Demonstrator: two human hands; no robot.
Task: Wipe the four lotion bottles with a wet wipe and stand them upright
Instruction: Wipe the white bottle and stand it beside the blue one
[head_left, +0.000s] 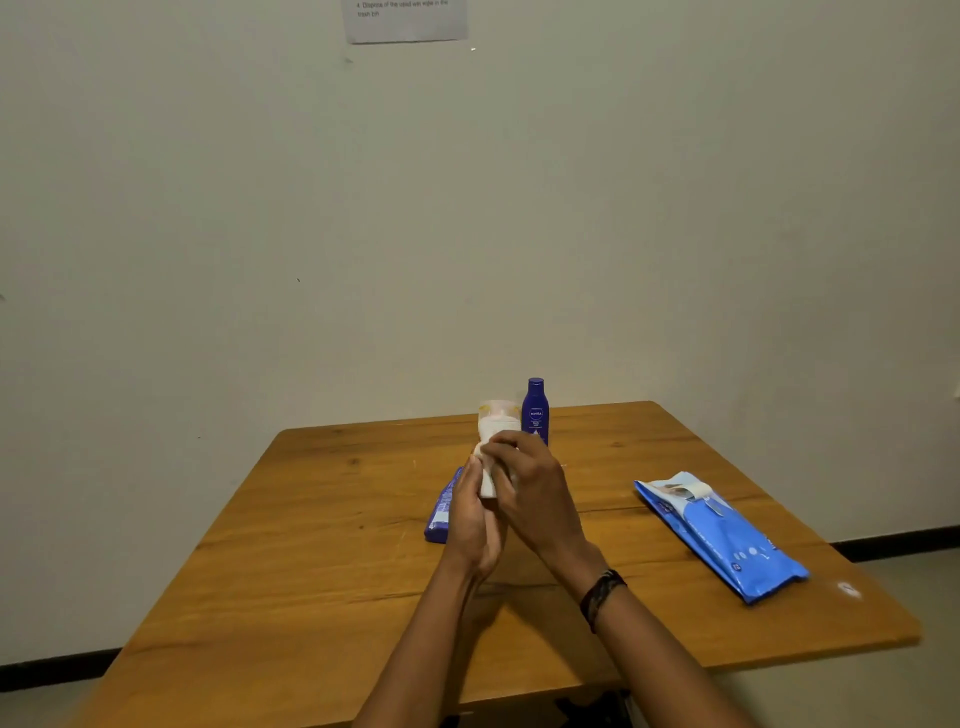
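Hands meet above mid-worktop (322, 519). Left hand (475, 514) cups the lower end of a white lotion bottle (497, 420), fingers lying along its side. Right hand (535, 493) is curled over the bottle's middle; a wipe under it cannot be told from the white plastic.

Blue Nivea bottle (535, 410) stands upright just behind. Another blue bottle (440, 512) lies flat, partly hidden by the left hand. Wet-wipe pack (722, 535) lies flat, well to the right.
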